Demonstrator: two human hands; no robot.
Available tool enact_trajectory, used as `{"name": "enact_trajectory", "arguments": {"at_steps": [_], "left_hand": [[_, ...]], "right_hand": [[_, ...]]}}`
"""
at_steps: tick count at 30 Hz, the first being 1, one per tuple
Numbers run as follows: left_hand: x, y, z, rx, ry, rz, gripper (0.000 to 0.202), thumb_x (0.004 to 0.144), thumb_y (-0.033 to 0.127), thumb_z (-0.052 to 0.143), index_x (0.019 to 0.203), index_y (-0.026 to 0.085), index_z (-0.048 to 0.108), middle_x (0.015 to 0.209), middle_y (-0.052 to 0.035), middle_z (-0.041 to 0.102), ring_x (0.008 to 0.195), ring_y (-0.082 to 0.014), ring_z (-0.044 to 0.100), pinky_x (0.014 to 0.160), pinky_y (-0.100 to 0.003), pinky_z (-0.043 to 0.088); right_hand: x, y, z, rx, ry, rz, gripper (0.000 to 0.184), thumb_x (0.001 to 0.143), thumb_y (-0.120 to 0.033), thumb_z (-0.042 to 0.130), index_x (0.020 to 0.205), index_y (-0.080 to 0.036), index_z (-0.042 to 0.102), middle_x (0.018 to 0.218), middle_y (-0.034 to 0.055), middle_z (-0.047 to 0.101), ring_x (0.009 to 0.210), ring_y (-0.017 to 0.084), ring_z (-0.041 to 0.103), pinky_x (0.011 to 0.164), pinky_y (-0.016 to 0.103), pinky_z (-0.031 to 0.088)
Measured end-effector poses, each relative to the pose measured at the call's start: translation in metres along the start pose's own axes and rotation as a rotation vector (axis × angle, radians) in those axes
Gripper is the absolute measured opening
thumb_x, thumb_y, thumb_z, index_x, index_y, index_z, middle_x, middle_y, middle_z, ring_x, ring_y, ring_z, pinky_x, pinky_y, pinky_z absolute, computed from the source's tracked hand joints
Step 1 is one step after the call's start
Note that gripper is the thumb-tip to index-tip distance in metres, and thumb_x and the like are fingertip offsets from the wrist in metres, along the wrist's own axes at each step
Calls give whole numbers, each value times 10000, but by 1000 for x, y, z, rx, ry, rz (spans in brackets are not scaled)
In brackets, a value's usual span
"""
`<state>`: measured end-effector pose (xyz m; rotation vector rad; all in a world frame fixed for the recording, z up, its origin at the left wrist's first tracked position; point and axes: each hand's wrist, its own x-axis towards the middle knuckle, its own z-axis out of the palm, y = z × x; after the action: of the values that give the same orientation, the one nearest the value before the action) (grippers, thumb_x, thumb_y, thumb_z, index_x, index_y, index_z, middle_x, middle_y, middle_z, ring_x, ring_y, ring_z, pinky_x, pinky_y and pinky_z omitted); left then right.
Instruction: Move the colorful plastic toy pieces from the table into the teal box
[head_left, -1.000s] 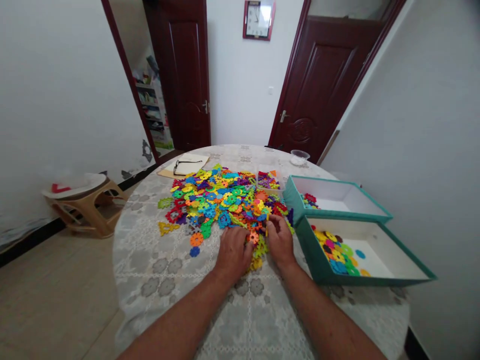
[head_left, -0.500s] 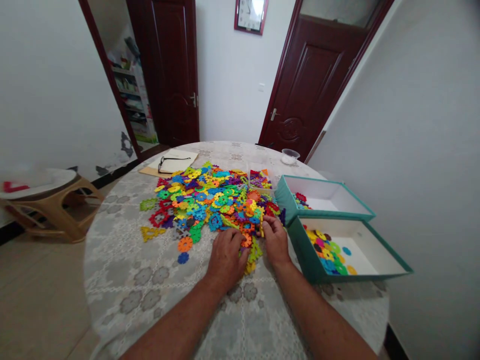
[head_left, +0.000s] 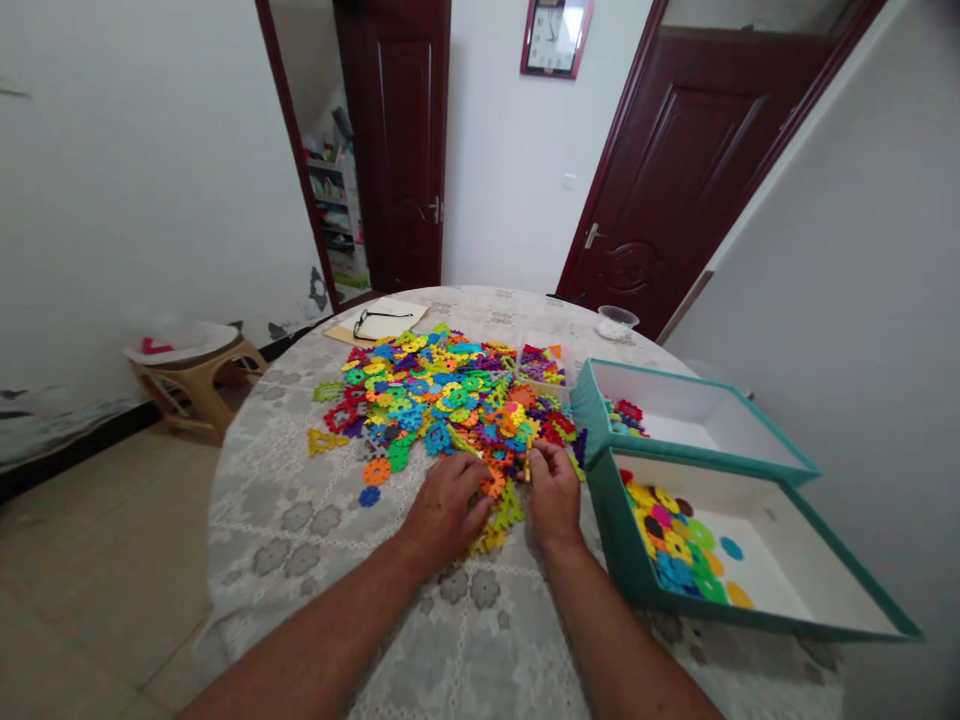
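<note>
A large heap of colourful plastic snowflake discs and other notched building pieces (head_left: 420, 385) covers the middle of the table. My left hand (head_left: 448, 508) rests at the heap's near edge, fingers bent and thumb apart from them, beside an orange disc (head_left: 493, 482); no held piece shows in it. Just to the right, my right hand (head_left: 555, 492) pinches a yellow piece (head_left: 528, 462) between thumb and fingers, upright against the heap. Lime-green pieces (head_left: 510, 508) lie between the two hands.
Right of my hands stands a green box (head_left: 619, 530) with sorted discs inside. Behind it is a second teal-edged box part (head_left: 592, 405) holding a few pieces. A clear tray (head_left: 544, 385), a plastic bowl (head_left: 616, 322) and glasses (head_left: 367, 322) on paper sit farther back.
My view has turned left, so the scene sits farther right. My left hand has drawn slightly left, away from the right one. The right hand still pinches the yellow piece.
</note>
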<state>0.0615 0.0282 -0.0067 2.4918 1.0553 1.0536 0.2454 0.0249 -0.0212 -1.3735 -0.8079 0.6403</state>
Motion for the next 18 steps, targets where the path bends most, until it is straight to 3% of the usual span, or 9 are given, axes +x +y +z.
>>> {"name": "enact_trajectory", "arguments": {"at_steps": [9,18], "left_hand": [[4,3,-4,7,-14,75,243,926,176,630,1156,234,680,1190,-113,667,1117,-244,626,969,-408,541],[4,6,-2,3,4,38,170,954,190,601,1109,215,667,1155,-111,657,1094,-232,619,966,-384,537]], "right_hand": [[-3,-6,1,13,-28,-3,270,847,-421,637,993,-204,702,945,53,740,870,224,675,809,345,521],[-2,-3,2,-6,-56,-33,279,865,-427,634,1012,-200,706,951,50,746,898,227,678,839,335,506]]}}
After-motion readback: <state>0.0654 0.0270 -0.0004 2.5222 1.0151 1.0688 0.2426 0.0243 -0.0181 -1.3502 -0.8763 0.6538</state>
